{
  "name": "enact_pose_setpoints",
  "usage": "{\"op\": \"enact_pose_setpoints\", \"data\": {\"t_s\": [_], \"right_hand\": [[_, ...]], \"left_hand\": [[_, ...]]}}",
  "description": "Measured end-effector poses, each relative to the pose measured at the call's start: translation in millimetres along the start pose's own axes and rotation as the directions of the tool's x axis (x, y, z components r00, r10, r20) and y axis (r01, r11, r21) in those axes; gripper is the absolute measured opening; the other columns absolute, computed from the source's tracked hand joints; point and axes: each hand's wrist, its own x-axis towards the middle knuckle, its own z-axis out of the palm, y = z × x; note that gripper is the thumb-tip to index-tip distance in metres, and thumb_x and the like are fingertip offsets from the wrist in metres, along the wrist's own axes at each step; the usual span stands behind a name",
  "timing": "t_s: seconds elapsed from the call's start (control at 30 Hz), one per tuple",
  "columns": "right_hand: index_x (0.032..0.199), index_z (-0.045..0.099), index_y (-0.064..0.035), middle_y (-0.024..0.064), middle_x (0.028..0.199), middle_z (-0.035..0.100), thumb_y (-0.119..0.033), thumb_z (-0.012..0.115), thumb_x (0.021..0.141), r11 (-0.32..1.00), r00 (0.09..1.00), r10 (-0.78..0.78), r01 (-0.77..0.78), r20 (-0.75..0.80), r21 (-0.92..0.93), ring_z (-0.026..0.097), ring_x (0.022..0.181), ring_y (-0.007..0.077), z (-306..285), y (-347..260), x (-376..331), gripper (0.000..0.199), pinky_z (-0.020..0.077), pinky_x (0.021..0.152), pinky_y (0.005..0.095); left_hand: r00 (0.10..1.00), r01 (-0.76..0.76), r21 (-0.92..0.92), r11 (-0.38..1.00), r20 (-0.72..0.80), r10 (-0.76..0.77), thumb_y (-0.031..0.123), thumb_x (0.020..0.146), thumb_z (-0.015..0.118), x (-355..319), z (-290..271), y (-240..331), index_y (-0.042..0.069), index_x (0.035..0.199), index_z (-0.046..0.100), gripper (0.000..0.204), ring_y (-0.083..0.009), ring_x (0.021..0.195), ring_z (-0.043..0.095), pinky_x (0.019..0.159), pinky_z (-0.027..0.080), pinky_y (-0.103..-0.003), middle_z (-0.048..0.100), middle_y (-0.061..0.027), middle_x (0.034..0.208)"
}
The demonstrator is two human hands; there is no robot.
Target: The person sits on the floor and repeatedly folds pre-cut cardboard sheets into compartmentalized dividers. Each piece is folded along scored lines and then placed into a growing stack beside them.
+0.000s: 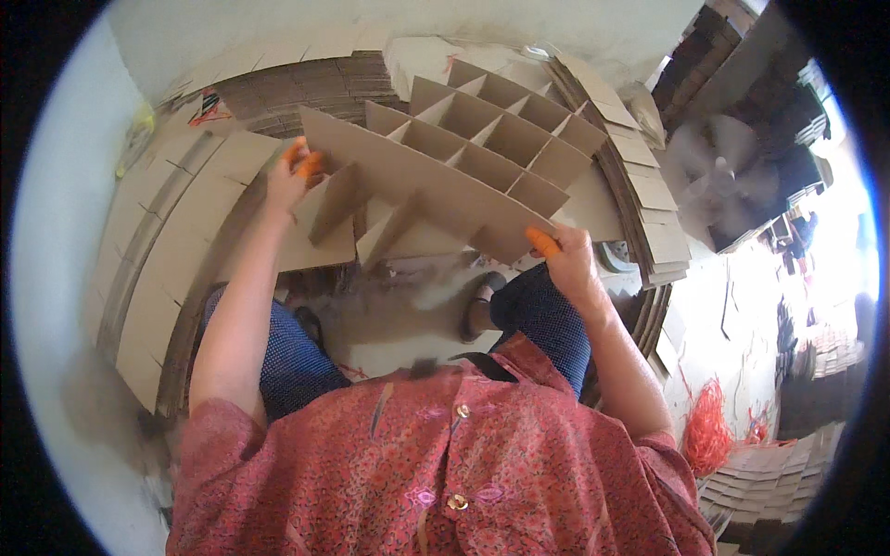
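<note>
The cardboard grid (482,139) looks mostly built; many square pockets already stand in neat rows at the far side; the near side is not done, with a long strip (417,190) across the front and 2 short flaps (338,199) hanging loose under it. The left hand (289,176) pinches the strip's left end, its grip closed on the card; the right hand (567,259) holds the strip's right end the same way; both wear orange finger caps. The grid sits above the knees, near the chest. Stacks of flat card (176,232) curve close on the left and right (649,185); the floor (389,324) between the legs has a little open room.
</note>
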Motion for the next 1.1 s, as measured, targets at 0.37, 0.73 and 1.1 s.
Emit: {"op": "enact_pose_setpoints", "data": {"t_s": [0.37,0.73,1.1], "right_hand": [[0.087,0.062,0.0028,0.0222,0.071,0.062,-0.016,0.062,0.089,0.99,0.99,-0.122,0.117,-0.064,-0.08,0.057,0.059,0.0294,12.9,2.4,-3.6,0.019,0.0464,0.058,0.0372],[0.084,0.062,0.0033,0.0257,0.072,0.061,-0.019,0.061,0.089,0.981,0.996,-0.034,0.018,-0.077,-0.193,0.061,0.065,0.0393,8.2,-30.9,-10.7,0.023,0.0473,0.06,0.041],[0.083,0.062,0.0028,0.0274,0.074,0.06,-0.017,0.059,0.089,0.93,0.995,-0.088,0.061,-0.057,-0.362,0.058,0.073,0.0465,14.8,-33.6,-9.6,0.021,0.0474,0.061,0.0453]], "left_hand": [[0.613,-0.788,0.294,0.541,0.462,0.641,0.022,0.076,0.077,-161.1,66.0,53.8,0.004,0.109,0.063,0.041,-0.0246,0.075,0.061,0.063,0.05,-0.034,0.062,-0.0106,0.09],[0.789,-0.614,0.432,0.66,0.366,0.494,0.01,0.076,0.069,-154.7,82.9,30.7,0.001,0.082,0.065,0.011,-0.0316,0.063,0.059,0.055,0.047,-0.038,0.061,-0.0136,0.078],[0.765,-0.642,0.402,0.653,0.393,0.51,0.012,0.075,0.071,-154.0,81.9,17.1,0.001,0.082,0.064,0.014,-0.0312,0.062,0.058,0.053,0.046,-0.037,0.06,-0.0119,0.079]]}}
